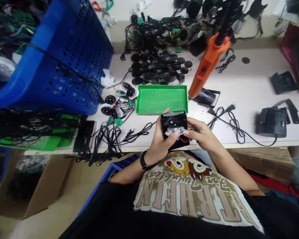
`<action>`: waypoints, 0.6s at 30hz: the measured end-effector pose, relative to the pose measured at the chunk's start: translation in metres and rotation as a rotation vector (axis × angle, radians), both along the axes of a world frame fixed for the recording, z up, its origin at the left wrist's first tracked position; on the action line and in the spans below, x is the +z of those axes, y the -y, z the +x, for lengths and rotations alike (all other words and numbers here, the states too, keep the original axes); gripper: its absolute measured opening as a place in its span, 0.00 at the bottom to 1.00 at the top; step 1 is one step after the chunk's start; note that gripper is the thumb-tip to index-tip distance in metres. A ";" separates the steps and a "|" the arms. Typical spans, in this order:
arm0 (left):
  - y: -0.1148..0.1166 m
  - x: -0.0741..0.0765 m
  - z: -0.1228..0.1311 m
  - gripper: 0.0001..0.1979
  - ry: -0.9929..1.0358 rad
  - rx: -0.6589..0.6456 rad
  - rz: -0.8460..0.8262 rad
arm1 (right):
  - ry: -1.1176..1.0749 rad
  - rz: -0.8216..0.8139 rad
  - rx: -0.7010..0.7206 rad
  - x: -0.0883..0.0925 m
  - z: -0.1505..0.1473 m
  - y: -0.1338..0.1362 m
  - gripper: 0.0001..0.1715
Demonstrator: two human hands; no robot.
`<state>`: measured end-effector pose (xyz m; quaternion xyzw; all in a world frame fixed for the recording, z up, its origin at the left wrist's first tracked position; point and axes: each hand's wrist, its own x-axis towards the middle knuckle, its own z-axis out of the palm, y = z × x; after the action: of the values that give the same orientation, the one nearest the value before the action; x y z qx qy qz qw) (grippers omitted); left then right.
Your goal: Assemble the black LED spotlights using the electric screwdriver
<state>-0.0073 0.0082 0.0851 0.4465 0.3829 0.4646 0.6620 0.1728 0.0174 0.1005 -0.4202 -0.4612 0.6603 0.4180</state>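
Note:
Close to my body, at the table's front edge, I hold a black plastic housing (173,120) with its inside facing up. My left hand (160,142), with a black watch on the wrist, is wrapped round its left side, thumb on top. On the right side my right hand (201,132) closes on the housing, its thumb by thin red wires (184,137). Both thumbs meet at a crumpled clear plastic-like piece (175,130) on the housing. What lies under the fingers is hidden. Just beyond is a green perforated tray (161,112) with tiny screw-like bits.
An orange power screwdriver (205,66) hangs above the tray's right end. A tall blue basket (72,49) stands at left. Cable bundles (107,137), black discs (161,68) and circuit boards (118,121) lie about. A corded black housing (272,121) sits at right.

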 end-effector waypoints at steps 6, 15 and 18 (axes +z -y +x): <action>-0.003 0.000 0.001 0.45 0.021 -0.044 -0.076 | 0.178 0.067 0.011 0.002 0.014 0.003 0.33; -0.001 0.009 0.012 0.33 0.246 0.017 -0.193 | 0.710 0.889 -0.245 0.024 -0.014 0.016 0.16; -0.002 0.003 0.010 0.30 0.141 0.098 -0.136 | 0.754 0.842 -0.273 0.015 -0.026 0.012 0.11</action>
<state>0.0025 0.0107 0.0883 0.3473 0.3873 0.4998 0.6925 0.1465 0.0056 0.1151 -0.4794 -0.7427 0.1648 0.4375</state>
